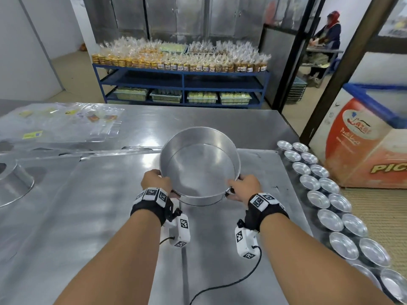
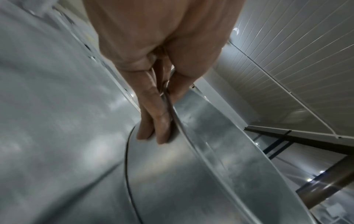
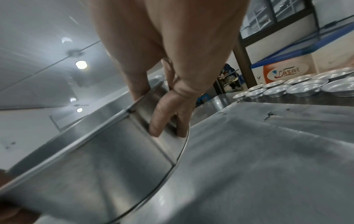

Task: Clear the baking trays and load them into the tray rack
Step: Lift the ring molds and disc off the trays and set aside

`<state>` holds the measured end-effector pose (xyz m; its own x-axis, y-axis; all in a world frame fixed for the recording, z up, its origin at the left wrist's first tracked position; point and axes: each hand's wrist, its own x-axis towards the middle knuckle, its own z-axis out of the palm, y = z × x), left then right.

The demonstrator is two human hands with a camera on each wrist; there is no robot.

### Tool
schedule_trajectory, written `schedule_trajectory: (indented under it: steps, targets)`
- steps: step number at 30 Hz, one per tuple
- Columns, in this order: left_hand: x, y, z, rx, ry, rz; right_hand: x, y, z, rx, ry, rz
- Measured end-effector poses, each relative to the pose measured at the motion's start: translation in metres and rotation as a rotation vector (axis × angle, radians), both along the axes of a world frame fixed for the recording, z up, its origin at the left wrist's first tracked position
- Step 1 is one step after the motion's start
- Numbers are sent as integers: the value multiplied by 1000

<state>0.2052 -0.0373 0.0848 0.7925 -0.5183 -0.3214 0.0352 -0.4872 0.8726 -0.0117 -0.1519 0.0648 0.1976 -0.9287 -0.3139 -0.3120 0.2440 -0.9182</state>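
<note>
A round, deep metal baking pan (image 1: 199, 166) is tilted with its empty inside facing me, held above the steel table (image 1: 110, 194). My left hand (image 1: 157, 180) grips its left rim, thumb inside and fingers (image 2: 155, 121) down the outer wall of the pan (image 2: 191, 174). My right hand (image 1: 243, 187) grips the right rim the same way, fingers (image 3: 164, 115) on the outside of the pan (image 3: 86, 159). No tray rack is in view.
Two rows of several small metal moulds (image 1: 326, 194) line the table's right edge. An upturned metal mould (image 1: 15, 179) sits at the left, plastic bags (image 1: 61, 119) at the far left. A blue shelf with packed goods (image 1: 180, 60) and a chest freezer (image 1: 370, 146) stand beyond.
</note>
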Motion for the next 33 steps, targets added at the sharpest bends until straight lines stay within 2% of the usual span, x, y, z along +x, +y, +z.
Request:
schedule_trajectory:
  steps: [2,11,15,17,21,25,30,33]
  targets:
    - [-19,-35,-3,-85,67,36,-15,-23,1,-18,-14,-18]
    - [-96,-193,6,-201,-10,-22,-72,-157,1,-92,-141,-127]
    - [-106,-264,-14,-221,-69,-41,-82,-222,-11,-65,-223,-191]
    - [-104,-297,-27,-240,-25,-53,-83,-257,-21,-91,-199,-204]
    - [-96,-356,-51,-250,-36,-97,-81,-319,-39,-134,-158,-199]
    - [-93,-398,-61,-296,27,-145,-77,-355,-42,-148,-144,-222]
    - [-85,-449,-82,-287,4,-207,-71,-394,-64,-117,-214,-260]
    - [-85,-467,-91,-286,-44,-257,-71,-409,-73,-111,-163,-279]
